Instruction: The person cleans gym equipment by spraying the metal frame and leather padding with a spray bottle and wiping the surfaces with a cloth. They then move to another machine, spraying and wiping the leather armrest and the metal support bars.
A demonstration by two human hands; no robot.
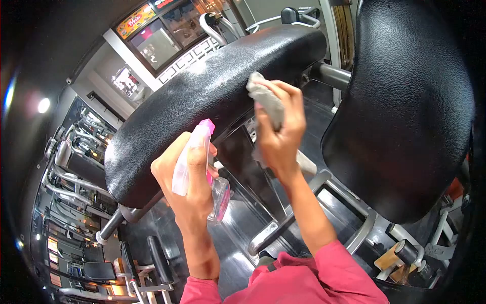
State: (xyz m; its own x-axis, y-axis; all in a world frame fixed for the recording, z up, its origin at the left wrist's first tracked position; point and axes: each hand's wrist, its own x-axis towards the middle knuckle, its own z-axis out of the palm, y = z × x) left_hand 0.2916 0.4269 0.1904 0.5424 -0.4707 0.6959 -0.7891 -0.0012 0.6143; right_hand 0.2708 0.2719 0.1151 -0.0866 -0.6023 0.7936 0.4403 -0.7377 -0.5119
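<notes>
My left hand (190,167) is closed round the neck of a clear spray bottle (221,200) with a white trigger head and a pink nozzle. The nozzle points up at the black padded cushion (202,86) of a gym machine, overlapping its lower edge in this view. In my right hand (283,126) is a folded grey cloth (268,99), gripped between thumb and fingers. Its top end is right at the cushion's front edge. Light glints off the cushion's textured cover.
To the right stands a large black backrest pad (410,101). Metal frame tubes (354,207) run below, over a dark floor (243,228). More gym machines (76,167) line the left side. A window (162,40) is at the back.
</notes>
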